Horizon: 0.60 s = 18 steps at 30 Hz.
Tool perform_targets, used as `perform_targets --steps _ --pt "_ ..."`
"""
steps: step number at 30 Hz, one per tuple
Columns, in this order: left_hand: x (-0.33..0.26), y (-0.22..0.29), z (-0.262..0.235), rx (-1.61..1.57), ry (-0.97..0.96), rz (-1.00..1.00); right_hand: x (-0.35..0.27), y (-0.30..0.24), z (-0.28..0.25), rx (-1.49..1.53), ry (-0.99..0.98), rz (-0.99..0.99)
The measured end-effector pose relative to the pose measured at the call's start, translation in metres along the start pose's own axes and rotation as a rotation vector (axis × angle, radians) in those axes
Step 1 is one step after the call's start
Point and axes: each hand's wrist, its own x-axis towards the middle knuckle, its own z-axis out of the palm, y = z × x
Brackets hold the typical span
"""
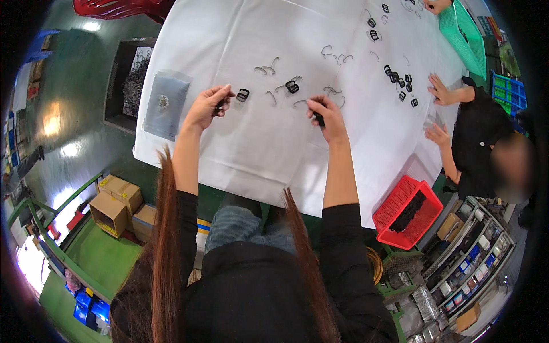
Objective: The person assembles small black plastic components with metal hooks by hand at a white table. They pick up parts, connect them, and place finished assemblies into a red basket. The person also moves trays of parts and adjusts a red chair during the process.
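Observation:
My left hand (pixel 211 107) is closed in a pinch over the white tabletop, with a small black piece showing between its fingers. Just right of its fingertips is a black slotted buckle (pixel 243 95); whether they touch, I cannot tell. Farther right, my right hand (pixel 328 117) is also closed, around a dark piece that is mostly hidden by the fingers. Between the hands lie another black buckle (pixel 292 87) and a thin curved wire hook (pixel 271 98). More wire hooks (pixel 269 68) are scattered beyond them.
A clear plastic bag (pixel 166 105) lies at the table's left edge. Right of me, a red basket (pixel 405 210) contains black pieces. Several buckles (pixel 402 82) lie near a co-worker's hands (pixel 443 91). A green basket (pixel 461 34) is at the far right, by another person's hand (pixel 437 5).

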Motion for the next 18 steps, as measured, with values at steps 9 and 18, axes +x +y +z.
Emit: perform_targets --steps 9,18 --pt "0.021 -0.034 0.040 0.959 0.514 0.393 0.054 -0.015 0.041 -0.989 0.244 -0.103" --pt "0.003 -0.021 0.024 -0.145 -0.320 -0.018 -0.004 -0.027 -0.002 -0.166 0.091 0.143"
